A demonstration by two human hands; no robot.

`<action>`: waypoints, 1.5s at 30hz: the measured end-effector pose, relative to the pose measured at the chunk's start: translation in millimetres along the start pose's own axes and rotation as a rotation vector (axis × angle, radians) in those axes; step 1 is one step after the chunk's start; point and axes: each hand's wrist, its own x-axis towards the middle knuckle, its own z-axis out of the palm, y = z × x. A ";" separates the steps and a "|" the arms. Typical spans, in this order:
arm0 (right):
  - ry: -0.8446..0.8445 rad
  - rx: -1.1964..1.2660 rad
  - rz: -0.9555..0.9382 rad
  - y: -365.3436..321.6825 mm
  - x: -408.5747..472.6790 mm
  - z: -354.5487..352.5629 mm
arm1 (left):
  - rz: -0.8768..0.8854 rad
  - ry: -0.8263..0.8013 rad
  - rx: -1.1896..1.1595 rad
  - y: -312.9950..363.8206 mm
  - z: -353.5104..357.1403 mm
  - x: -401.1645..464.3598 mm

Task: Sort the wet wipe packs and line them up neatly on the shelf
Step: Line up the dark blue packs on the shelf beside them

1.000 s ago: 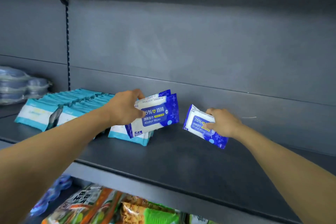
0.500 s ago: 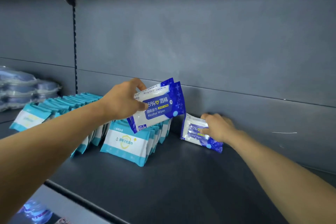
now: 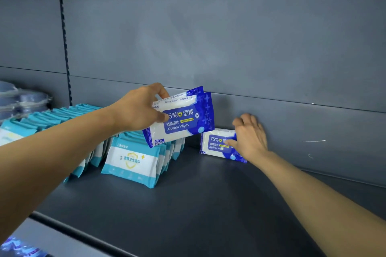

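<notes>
Left hand (image 3: 137, 108) holds blue packs (image 3: 183, 119); right hand (image 3: 249, 137) steadies one pack (image 3: 217, 145) on shelf (image 3: 188, 204).

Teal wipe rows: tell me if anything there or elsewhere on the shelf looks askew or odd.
The teal packs lean backward in slanted rows rather than standing upright. A white scratch marks the back panel at right. The blue pack against that panel sits slightly tilted under the right hand.

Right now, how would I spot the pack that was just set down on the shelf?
Follow the dark shelf to its back wall, right of the teal packs. The blue pack stands there alone against the wall under the right hand, unlike those gripped by the left hand.
</notes>
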 end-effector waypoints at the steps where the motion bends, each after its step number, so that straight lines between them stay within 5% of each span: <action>1: 0.020 0.058 0.028 4.9 -2.3 -4.4 | 0.006 -0.010 0.003 3.4 1.8 1.1; 7: 0.055 0.594 0.253 45.0 -9.2 -26.7 | 0.101 -0.129 0.033 27.8 32.9 21.6; 12: -0.209 1.067 0.258 44.7 -28.2 -38.0 | 0.133 -0.283 0.080 35.5 87.5 47.4; 17: -0.373 1.028 0.163 43.2 -46.2 -29.5 | 0.073 -0.374 0.108 23.0 129.2 66.1; 22: -0.306 0.693 0.072 34.7 -47.8 -8.7 | 0.077 -0.195 0.144 12.4 144.1 73.9; 25: -0.234 0.663 0.110 28.6 -43.4 -1.8 | -0.029 -0.034 0.206 5.8 153.0 68.6; 33: -0.165 0.583 0.356 24.5 -39.6 5.3 | -0.165 0.040 0.141 -4.1 183.4 65.3; 45: -0.139 0.476 0.359 11.9 -39.6 -1.8 | -0.163 0.080 0.151 -6.2 180.7 70.2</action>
